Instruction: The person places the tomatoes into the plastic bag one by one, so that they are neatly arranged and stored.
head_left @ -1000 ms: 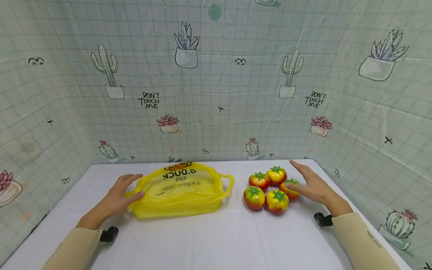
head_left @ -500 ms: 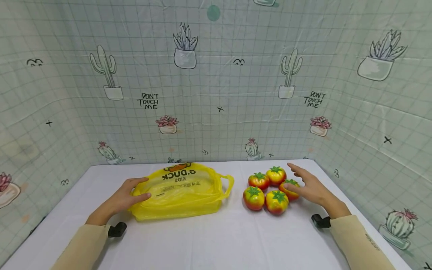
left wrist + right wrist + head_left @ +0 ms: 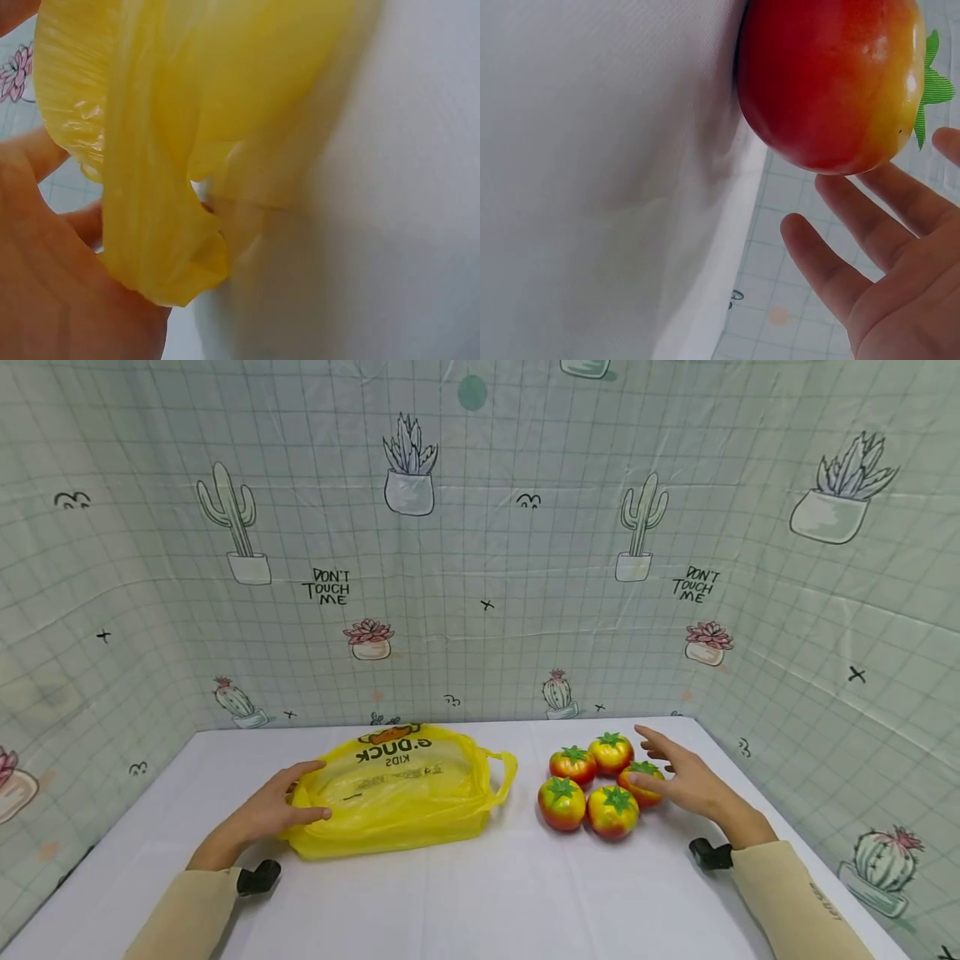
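A yellow plastic bag (image 3: pixel 397 802) printed "G.DUCK KIDS" in mirrored letters lies on its side at left. My left hand (image 3: pixel 266 810) is at its left end, thumb in front and fingers behind. In the left wrist view a gathered strip of the bag (image 3: pixel 161 217) hangs in front of the spread palm. At right, several red and yellow tomatoes (image 3: pixel 612 812) with green star-shaped tops sit in a cluster. My right hand (image 3: pixel 690 781) is beside the rightmost tomato (image 3: pixel 641 783), fingers spread. The right wrist view shows that tomato (image 3: pixel 829 82) close to the fingertips.
A white cloth covers the table (image 3: pixel 480 893). Behind and at both sides stands a grid-patterned curtain (image 3: pixel 480 543) with cactus drawings. The bag's loop handle (image 3: pixel 508 777) points toward the tomatoes. Black camera mounts (image 3: pixel 258 878) sit at the wrists.
My left hand has moved slightly right, farther over the bag's left end. My right hand has shifted a little left near the rightmost tomato. The tomatoes stay in place.
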`<state>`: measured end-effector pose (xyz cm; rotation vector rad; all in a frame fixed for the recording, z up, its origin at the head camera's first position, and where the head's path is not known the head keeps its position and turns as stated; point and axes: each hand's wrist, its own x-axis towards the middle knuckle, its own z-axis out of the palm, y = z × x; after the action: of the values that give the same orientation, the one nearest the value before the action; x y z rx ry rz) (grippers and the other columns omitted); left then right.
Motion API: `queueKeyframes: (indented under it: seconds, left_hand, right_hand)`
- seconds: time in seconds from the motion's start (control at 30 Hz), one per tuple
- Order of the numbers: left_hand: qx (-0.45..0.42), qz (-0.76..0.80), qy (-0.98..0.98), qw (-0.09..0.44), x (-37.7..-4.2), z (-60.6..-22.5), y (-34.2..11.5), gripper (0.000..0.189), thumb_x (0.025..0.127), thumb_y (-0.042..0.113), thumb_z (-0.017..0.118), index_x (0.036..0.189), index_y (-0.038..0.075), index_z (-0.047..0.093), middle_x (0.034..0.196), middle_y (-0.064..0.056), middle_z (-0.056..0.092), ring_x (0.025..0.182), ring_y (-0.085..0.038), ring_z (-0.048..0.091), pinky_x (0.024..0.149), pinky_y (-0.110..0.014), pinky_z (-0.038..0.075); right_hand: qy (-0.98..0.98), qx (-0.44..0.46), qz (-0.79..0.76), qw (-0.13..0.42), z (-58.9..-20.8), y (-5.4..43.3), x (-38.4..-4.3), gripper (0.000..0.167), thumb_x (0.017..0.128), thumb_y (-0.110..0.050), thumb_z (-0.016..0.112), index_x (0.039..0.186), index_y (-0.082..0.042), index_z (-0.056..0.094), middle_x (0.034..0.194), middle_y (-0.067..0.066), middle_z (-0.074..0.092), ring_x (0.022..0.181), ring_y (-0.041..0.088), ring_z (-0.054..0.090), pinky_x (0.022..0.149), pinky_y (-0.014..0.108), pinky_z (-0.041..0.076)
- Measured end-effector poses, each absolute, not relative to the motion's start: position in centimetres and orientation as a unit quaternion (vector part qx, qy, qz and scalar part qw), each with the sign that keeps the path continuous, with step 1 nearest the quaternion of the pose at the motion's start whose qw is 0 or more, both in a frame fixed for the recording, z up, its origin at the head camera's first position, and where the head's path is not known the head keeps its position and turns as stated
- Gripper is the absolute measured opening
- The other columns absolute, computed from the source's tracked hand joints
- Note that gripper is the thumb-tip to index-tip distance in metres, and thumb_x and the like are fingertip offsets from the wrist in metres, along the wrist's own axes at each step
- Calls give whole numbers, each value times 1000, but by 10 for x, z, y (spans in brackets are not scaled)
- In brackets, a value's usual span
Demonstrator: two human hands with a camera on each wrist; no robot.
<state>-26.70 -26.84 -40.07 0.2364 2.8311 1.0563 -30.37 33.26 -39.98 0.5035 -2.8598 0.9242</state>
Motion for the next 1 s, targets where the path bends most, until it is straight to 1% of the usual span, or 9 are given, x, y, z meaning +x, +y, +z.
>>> queueKeyframes:
  seconds: [0.07, 0.17, 0.3, 0.43, 0.53, 0.8, 1.0]
  left_hand:
    - [84, 350, 932, 48, -268, -401, -269, 89, 79, 39, 76, 147, 5, 30, 146, -30, 24, 120, -47, 36, 100, -64, 32]
    - [86, 356, 929, 44, -268, -402, -270, 91, 78, 39, 76, 148, 6, 29, 145, -29, 26, 118, -45, 39, 98, -62, 35]
    - [82, 360, 928, 44, -267, -401, -270, 94, 77, 39, 77, 149, 7, 27, 145, -29, 25, 118, -44, 38, 98, -63, 34]
    - [77, 368, 925, 50, -265, -403, -270, 94, 77, 39, 77, 150, 8, 26, 146, -29, 24, 119, -45, 37, 99, -64, 32]
    - [74, 373, 923, 52, -265, -405, -270, 94, 77, 39, 77, 150, 8, 26, 148, -28, 23, 121, -46, 37, 100, -64, 33]
    - [67, 383, 919, 60, -264, -405, -273, 94, 78, 40, 76, 150, 9, 25, 149, -29, 20, 122, -48, 37, 99, -62, 36]
    - [60, 390, 916, 75, -262, -404, -274, 94, 78, 40, 75, 150, 9, 24, 150, -28, 20, 124, -47, 36, 100, -63, 33]
  right_hand:
    - [-936, 167, 306, 47, -400, 333, -304, 79, 89, -44, 64, 151, -15, 25, 142, 23, 42, 125, 42, 43, 98, 61, 37]
    - [-933, 171, 313, 47, -401, 332, -304, 77, 88, -44, 65, 150, -16, 29, 143, 21, 41, 125, 42, 44, 98, 60, 38]
    - [-931, 176, 317, 46, -402, 332, -305, 72, 87, -46, 66, 145, -15, 36, 141, 20, 44, 122, 41, 47, 95, 58, 41]
    - [-935, 168, 309, 48, -406, 334, -304, 67, 85, -47, 67, 139, -15, 44, 132, 19, 51, 114, 38, 52, 91, 57, 45]
    - [-939, 163, 300, 48, -408, 335, -304, 65, 83, -46, 69, 136, -16, 48, 128, 18, 54, 110, 37, 53, 88, 56, 46]
    - [-933, 168, 316, 42, -411, 336, -304, 62, 83, -43, 70, 134, -13, 51, 129, 17, 54, 113, 38, 51, 90, 57, 44]
    - [-928, 171, 331, 29, -412, 339, -304, 56, 84, -34, 68, 133, -12, 52, 128, 17, 54, 111, 37, 52, 89, 55, 46]
